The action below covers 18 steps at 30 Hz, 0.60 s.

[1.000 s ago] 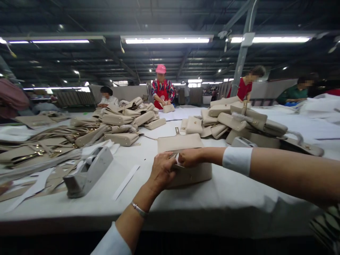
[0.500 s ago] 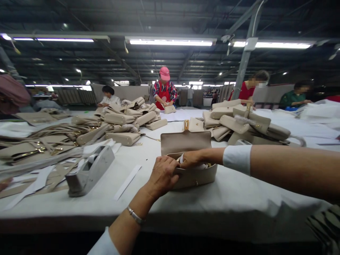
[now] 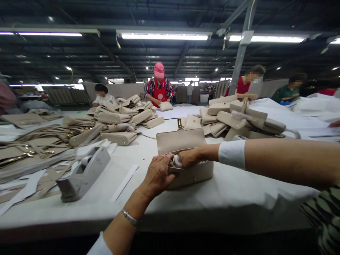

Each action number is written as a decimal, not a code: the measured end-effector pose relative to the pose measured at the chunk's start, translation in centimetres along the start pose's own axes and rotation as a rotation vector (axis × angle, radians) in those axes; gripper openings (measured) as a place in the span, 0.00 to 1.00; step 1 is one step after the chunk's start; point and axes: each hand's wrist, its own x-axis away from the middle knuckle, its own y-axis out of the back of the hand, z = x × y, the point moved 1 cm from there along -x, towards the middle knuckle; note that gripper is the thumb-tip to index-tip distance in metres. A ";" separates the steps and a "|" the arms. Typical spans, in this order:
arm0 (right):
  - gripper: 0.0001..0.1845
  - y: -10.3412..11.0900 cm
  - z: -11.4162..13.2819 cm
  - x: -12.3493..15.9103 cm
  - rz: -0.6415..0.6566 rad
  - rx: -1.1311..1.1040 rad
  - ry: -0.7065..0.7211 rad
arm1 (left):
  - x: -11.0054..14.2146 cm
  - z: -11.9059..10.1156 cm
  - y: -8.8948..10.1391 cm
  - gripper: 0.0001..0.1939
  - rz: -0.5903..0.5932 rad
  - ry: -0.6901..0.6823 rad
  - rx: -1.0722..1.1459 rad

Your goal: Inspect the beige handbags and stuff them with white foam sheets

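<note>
A beige handbag (image 3: pixel 190 178) stands on the white-covered table in front of me, its flap (image 3: pixel 180 140) raised and tipped back. My left hand (image 3: pixel 158 173) grips the bag's left end, fingers over the rim and thumb against the front. Reaching in from the right, my right hand (image 3: pixel 189 157) is closed inside the bag's mouth, its fingertips hidden. White soft wrapping (image 3: pixel 176 161) shows beside its knuckles; I cannot make out exactly what the fingers hold. A gold-coloured clasp plate (image 3: pixel 180 123) sits on the flap's tab.
A grey tape dispenser (image 3: pixel 82 175) and a white paper strip (image 3: pixel 124 183) lie to the left. Beige bags (image 3: pixel 119 118) and straps (image 3: pixel 50 132) are heaped behind them. Another bag pile (image 3: pixel 233 118) rises at the right. Co-workers, one in a pink cap (image 3: pixel 159 69), are across the table.
The right hand has shifted slightly within the bag, and more white wrapping shows beside it. The flap leans a little differently. The whole view has moved slightly.
</note>
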 end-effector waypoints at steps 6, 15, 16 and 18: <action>0.07 -0.5 -0.3 1.1 -0.054 -0.092 0.016 | -0.2 0.0 -0.4 0.40 -0.002 -0.017 -0.004; 0.09 0.4 -1.1 -0.6 0.080 -0.084 0.086 | -2.3 0.0 2.1 0.09 0.280 0.228 0.151; 0.09 0.4 -1.1 -0.4 0.063 -0.067 0.084 | -2.8 -0.2 2.3 0.10 0.320 0.269 0.110; 0.08 0.1 -1.1 0.1 0.035 -0.016 0.090 | -4.1 -0.8 3.0 0.10 0.421 0.357 0.001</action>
